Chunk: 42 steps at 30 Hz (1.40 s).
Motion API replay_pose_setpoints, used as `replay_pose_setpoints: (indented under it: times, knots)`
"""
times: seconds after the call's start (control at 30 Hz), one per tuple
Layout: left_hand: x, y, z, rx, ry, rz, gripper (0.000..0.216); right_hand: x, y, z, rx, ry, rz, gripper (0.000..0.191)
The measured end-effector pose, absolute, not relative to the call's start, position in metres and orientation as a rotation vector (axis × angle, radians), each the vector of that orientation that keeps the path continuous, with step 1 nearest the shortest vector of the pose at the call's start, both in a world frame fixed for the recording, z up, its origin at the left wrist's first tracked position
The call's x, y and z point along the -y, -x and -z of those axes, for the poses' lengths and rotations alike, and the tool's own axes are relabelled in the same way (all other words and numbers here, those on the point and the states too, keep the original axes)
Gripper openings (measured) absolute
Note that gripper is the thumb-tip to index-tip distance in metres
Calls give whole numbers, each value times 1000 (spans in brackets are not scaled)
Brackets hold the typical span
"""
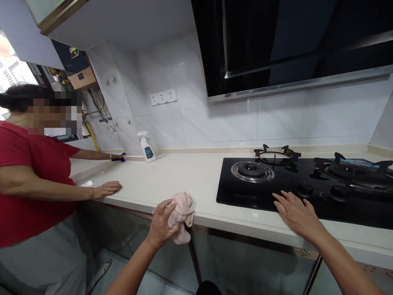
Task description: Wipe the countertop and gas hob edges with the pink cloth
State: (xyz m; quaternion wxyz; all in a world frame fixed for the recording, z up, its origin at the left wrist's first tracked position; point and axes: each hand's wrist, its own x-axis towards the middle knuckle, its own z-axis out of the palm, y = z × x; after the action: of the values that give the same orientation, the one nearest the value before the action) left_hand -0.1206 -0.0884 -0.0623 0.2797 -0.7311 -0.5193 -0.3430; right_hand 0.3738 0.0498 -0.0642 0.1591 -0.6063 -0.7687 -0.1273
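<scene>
Countertop (196, 176), white, across the frame, running off the right edge. Range hood (294, 53), black, upper right, cut off by the top and right edges. Co-worker in a red shirt (39, 176), left, cut off by the edge; one hand on the countertop, the other at a dark blue cloth. Cooktop (233, 192), black, right, cut off; its right burner blurred. Right hand (296, 211), lower right, holding nothing, fingers slightly apart over the cooktop's front edge; contact cannot be told. Left hand (162, 221), lower centre, fingers clamped on the pink cloth (184, 209), bunched at the countertop's front edge, partly hidden, one end hanging below. Spray bottle (147, 148), white, upright, left of centre; label unreadable. Dark blue cloth (122, 158), small, partly hidden.
</scene>
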Motion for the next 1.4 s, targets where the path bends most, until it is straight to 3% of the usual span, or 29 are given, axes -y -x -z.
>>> replay_pose_setpoints:
  times: [0.27, 0.57, 0.8, 0.97, 1.17, 1.4]
  knots:
    - [89, 43, 66, 1563, 1631, 1038, 46, -52, -370, 71, 2140, 1725, 370, 64]
    - [77, -111, 72, 1455, 1916, 1186, 62, -49, -367, 60, 2186, 1778, 306, 61]
    - [63, -188, 78, 1438, 2191, 1060, 74, -55, -378, 71, 2184, 1686, 315, 58]
    - [58, -194, 69, 1379, 2286, 945, 72, -60, -384, 70, 2151, 1594, 199, 58]
    - [58, -191, 66, 1363, 2290, 955, 74, -21, -374, 34, 1654, 1193, -201, 52]
    - [74, -158, 43, 1248, 2603, 1103, 77, 40, -322, 54, 1976, 1133, 33, 49]
